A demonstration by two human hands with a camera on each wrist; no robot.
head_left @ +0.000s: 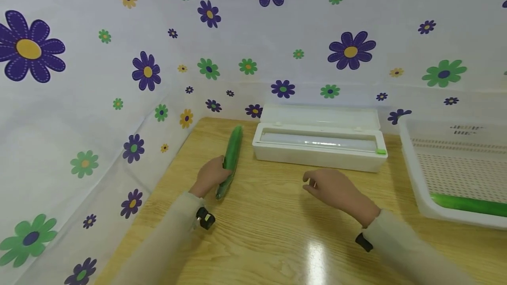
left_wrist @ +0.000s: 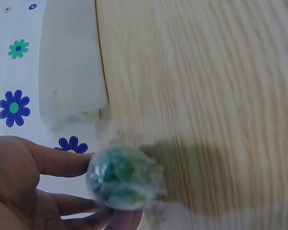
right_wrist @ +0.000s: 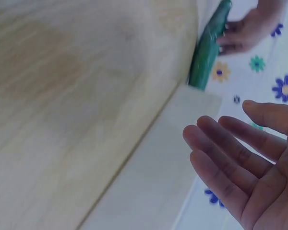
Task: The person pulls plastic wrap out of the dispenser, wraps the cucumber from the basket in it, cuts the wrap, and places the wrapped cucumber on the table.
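A long green cucumber (head_left: 230,158) wrapped in clear film lies on the wooden table (head_left: 277,232) at the left. My left hand (head_left: 211,174) grips its near part, fingers curled round it; the left wrist view shows the wrapped cucumber end (left_wrist: 124,178) between my fingers (left_wrist: 57,163). My right hand (head_left: 330,186) hovers open above the table, in front of the white cling-film dispenser box (head_left: 320,140), holding nothing. Its relaxed fingers (right_wrist: 230,153) show in the right wrist view, with the cucumber (right_wrist: 209,45) and the left hand (right_wrist: 247,31) beyond.
The dispenser's lid stands open against the flowered wall (head_left: 119,56). A white perforated basket (head_left: 455,170) at the right holds another green cucumber (head_left: 469,204). The flowered sheet also covers the left side.
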